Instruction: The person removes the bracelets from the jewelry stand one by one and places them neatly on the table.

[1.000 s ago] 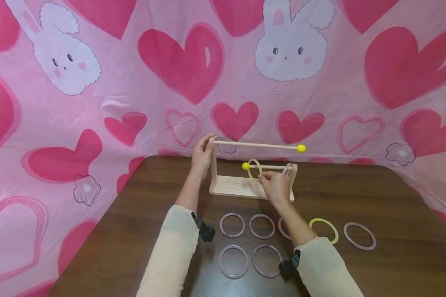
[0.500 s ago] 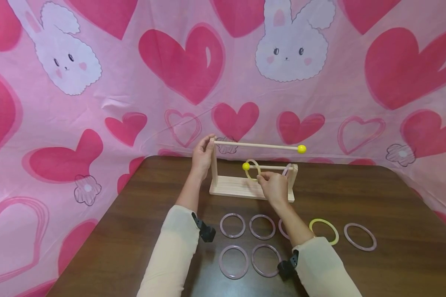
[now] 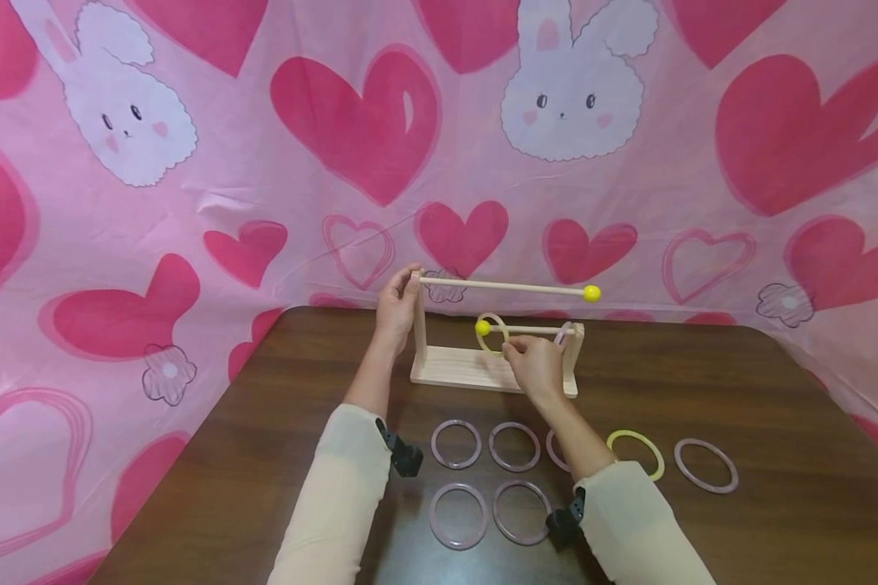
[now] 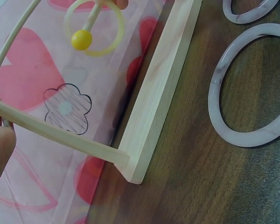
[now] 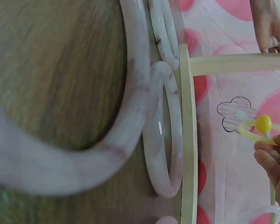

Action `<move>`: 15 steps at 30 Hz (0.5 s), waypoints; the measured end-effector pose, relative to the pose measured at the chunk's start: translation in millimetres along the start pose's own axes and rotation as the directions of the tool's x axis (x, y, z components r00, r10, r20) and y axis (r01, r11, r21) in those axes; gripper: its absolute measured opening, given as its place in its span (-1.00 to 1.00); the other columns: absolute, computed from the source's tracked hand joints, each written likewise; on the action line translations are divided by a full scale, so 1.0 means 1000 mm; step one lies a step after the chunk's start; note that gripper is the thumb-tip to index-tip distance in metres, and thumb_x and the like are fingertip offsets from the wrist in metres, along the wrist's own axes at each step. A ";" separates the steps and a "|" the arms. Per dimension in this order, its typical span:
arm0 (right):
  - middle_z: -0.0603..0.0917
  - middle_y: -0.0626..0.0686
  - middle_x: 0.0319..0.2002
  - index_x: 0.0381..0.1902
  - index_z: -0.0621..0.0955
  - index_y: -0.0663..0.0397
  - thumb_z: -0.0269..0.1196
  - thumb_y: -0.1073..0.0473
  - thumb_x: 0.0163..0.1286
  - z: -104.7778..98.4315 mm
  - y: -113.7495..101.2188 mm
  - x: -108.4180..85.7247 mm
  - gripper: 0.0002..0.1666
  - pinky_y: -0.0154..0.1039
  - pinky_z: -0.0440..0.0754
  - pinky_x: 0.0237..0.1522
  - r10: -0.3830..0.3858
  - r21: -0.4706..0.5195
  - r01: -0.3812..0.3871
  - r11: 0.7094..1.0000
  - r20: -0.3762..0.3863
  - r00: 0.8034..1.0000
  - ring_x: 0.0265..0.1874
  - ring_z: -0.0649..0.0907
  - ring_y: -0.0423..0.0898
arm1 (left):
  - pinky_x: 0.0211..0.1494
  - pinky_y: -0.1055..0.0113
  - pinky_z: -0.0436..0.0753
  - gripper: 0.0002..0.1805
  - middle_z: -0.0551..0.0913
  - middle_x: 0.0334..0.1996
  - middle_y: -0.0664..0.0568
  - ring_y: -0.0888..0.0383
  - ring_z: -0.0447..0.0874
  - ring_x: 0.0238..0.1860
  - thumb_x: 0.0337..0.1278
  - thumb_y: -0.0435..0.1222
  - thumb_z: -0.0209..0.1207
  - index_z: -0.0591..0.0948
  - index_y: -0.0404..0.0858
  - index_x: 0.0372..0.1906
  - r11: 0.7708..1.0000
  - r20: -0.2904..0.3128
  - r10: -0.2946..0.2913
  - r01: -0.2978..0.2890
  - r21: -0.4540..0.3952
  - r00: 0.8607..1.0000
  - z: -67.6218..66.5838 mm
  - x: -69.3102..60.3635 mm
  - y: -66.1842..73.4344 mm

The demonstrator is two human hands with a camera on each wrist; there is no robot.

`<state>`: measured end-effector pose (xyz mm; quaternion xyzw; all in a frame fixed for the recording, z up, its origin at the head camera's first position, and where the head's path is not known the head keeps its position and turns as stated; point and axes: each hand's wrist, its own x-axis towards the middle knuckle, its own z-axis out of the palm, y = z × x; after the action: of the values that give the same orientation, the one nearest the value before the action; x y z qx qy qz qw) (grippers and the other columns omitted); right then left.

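My left hand [image 3: 397, 310] grips the top of the left post of a wooden stand [image 3: 461, 368]. Two rods with yellow ball ends jut from its posts, one high and one low. Between thumb and fingers, my right hand [image 3: 537, 366] pinches a pale yellow ring [image 4: 115, 45] by its near side. That ring encircles the lower rod close to its yellow ball [image 4: 81, 40]. A pale purple ring [image 3: 562, 333] hangs on the same rod near the right post, partly behind my right hand. The upper rod [image 3: 505, 285] carries no ring.
Several purple marbled rings [image 3: 457, 444] lie in two rows on the dark wooden table [image 3: 263, 455] before the stand. A yellow ring [image 3: 635, 455] and another purple ring [image 3: 706, 465] lie to the right. My right forearm partly covers one ring. A pink printed cloth [image 3: 322, 162] hangs behind.
My right hand has slid the pale yellow ring slightly left along the lower rod, up to the ball end. The left hand keeps its grip on the post.
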<state>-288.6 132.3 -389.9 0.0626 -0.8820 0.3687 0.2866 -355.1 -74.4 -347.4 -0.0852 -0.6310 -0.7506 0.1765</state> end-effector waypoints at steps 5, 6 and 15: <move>0.72 0.11 -0.45 -0.36 0.72 0.25 0.30 0.27 0.13 0.001 -0.004 0.000 -0.85 -0.02 0.57 -0.27 0.004 0.004 -0.004 1.000 0.010 1.000 -0.42 0.69 0.05 | 0.15 0.30 0.42 -0.65 0.54 0.06 -0.17 0.08 0.46 0.05 0.27 -0.34 0.04 0.48 -0.39 0.10 1.000 0.001 0.003 -0.003 0.012 1.000 0.000 0.000 -0.001; 0.72 0.11 -0.46 -0.36 0.72 0.26 0.30 0.27 0.13 0.001 -0.005 -0.001 -0.85 -0.04 0.58 -0.34 0.000 0.005 0.000 1.000 0.013 1.000 -0.42 0.69 0.04 | 0.15 0.30 0.42 -0.65 0.54 0.06 -0.16 0.08 0.46 0.06 0.26 -0.33 0.04 0.49 -0.38 0.10 1.000 0.002 0.003 -0.003 0.014 1.000 0.000 0.000 -0.001; 0.71 0.12 -0.50 -0.36 0.71 0.30 0.30 0.29 0.13 0.001 -0.005 -0.002 -0.85 -0.05 0.60 -0.36 -0.047 0.008 0.047 0.999 0.018 0.999 -0.46 0.69 0.03 | 0.14 0.29 0.43 -0.65 0.55 0.06 -0.16 0.09 0.46 0.05 0.26 -0.31 0.05 0.49 -0.37 0.10 1.000 0.002 -0.001 0.001 0.018 1.000 -0.001 0.000 0.001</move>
<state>-285.6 127.5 -388.6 0.0876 -0.8816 0.3645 0.2868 -354.7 -75.1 -346.6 -0.0838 -0.6379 -0.7450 0.1762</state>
